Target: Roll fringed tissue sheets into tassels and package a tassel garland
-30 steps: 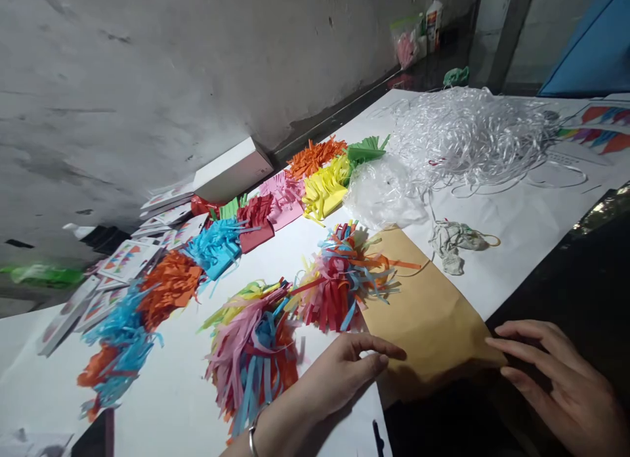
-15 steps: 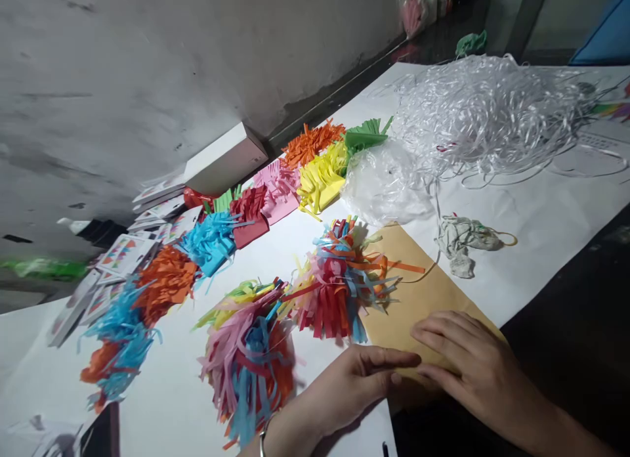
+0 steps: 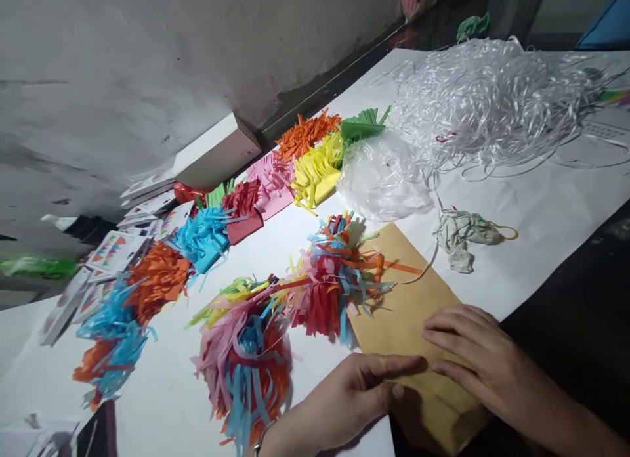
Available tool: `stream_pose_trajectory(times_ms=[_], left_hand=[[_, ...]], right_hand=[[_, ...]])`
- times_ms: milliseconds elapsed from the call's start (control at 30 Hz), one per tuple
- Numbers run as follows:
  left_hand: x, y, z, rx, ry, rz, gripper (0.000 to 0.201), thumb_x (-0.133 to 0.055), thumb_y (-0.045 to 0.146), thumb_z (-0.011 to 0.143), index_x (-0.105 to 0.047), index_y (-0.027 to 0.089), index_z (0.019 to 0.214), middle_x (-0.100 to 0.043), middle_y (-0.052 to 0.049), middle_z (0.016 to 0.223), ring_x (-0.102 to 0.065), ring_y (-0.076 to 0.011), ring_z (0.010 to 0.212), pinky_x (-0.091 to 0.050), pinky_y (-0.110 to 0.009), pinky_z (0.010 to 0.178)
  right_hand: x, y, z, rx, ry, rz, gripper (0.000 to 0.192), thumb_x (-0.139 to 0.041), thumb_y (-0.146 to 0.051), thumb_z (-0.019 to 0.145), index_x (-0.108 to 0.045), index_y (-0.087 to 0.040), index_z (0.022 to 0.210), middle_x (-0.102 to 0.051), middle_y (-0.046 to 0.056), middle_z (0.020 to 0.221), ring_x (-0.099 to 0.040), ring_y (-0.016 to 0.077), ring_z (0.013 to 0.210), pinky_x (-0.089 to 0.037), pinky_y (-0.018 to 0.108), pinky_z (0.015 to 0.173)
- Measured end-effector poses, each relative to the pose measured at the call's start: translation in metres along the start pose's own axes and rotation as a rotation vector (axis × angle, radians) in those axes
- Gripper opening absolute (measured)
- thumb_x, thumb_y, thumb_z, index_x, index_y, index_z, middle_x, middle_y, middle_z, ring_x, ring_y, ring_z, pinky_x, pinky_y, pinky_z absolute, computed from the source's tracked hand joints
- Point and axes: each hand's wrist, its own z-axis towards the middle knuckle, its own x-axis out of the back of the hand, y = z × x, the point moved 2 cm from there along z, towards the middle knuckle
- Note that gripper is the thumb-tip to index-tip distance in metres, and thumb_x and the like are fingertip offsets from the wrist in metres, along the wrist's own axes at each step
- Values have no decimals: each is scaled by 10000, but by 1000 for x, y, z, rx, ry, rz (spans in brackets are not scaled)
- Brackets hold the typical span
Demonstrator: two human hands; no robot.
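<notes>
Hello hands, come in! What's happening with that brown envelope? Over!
Left hand and right hand flat on brown envelope, open. Mixed paper tassel overlaps its far corner.

I find no text, label, brand, number or sign that I can read anywhere in my view. The printed cards (image 3: 115,250) stacked near the wall carry only coloured triangle patterns, and any lettering on them is too small and blurred for me to make out. The white box (image 3: 216,152) beside them shows blank faces. The brown envelope (image 3: 408,312) under my hands bears no writing on the side I see.
</notes>
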Motion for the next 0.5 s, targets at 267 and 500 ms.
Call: stream_pose_trajectory(times_ms=[267, 500], left_hand=[[-2, 4, -2, -130, -92, -88, 383, -659, 392, 974, -675, 300, 1346, -668, -65, 1411, -595, -271, 1336, -371, -439, 1193], [-3, 6, -2, -117, -88, -105, 437, -685, 407, 955, -628, 325, 1380, -648, -56, 1438, -544, -284, 1388, -322, -453, 1221]], right_hand=[[4, -2, 7, 10, -61, 56, 211, -545, -120, 990, -705, -246, 1044, -658, 30, 918, -603, 205, 885, -460, 367, 819], [2, 2, 11, -19, -66, 97, 156, -620, -132, 962, -713, -253, 930, -648, 3, 839, -608, 179, 830, -449, 335, 790]])
